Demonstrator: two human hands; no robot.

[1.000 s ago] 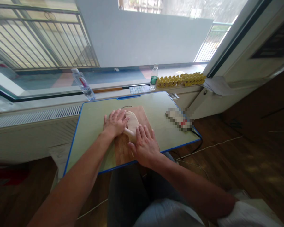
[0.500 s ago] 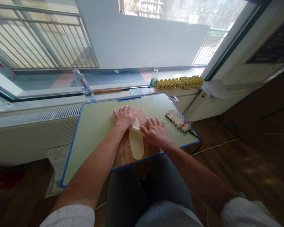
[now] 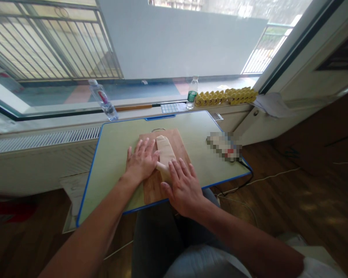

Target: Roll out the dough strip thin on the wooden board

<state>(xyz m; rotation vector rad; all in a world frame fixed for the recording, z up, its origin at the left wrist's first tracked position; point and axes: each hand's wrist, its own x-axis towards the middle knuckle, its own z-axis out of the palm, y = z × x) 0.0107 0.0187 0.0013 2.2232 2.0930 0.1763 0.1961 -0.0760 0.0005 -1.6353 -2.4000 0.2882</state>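
A wooden cutting board (image 3: pixel 182 144) lies on the small table, with a long flat strip of pale dough (image 3: pixel 166 150) on it. Across the dough rests a light rolling pin (image 3: pixel 162 167), seen only in the gap between my hands. My left hand (image 3: pixel 141 161) lies flat over the pin's left end, fingers stretched out and partly over the board's left edge. Over the other end is my right hand (image 3: pixel 186 188), also flat with fingers extended, covering the near part of the dough. Neither hand wraps round the pin.
The table (image 3: pixel 113 154) has a blue rim. A blurred-out device (image 3: pixel 223 146) with a black cable lies on its right side. Along the windowsill stand two plastic bottles, left (image 3: pixel 104 101) and middle (image 3: pixel 192 92), beside a yellow egg-tray-like strip (image 3: pixel 226 95).
Both hands and the rolling pin have come back along the dough toward my body, uncovering its far end. The view has shifted slightly.
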